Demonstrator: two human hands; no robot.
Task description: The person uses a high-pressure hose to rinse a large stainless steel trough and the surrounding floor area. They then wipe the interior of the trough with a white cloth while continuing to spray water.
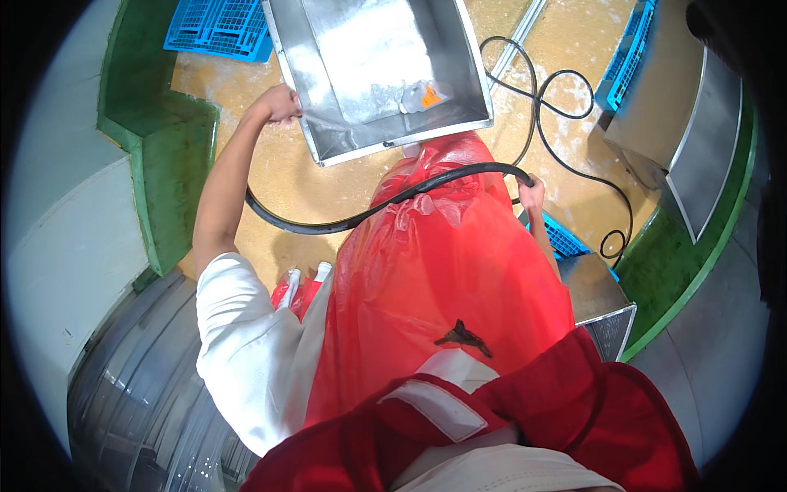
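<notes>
A rectangular stainless steel bin (373, 150) with an open top stands in front of me. Inside it lies something grey and orange (430, 96), too blurred to name. My left hand (281, 104) is closed at the bin's left rim; what its fingers hold is hidden. A faint whitish streak, like spray, crosses the bin beside that hand. In my right hand (533, 193), at my right side, I grip a black hose (352, 223). The hose sags in front of my red plastic apron (459, 246) and passes out of sight behind my left forearm.
Blue plastic crates (217, 29) stand at the far left and a blue crate (627, 57) at the far right. Black hose (566, 135) loops over the wet tan floor (328, 184). Green ledges (176, 172) edge both sides. A steel box (602, 307) is near my right.
</notes>
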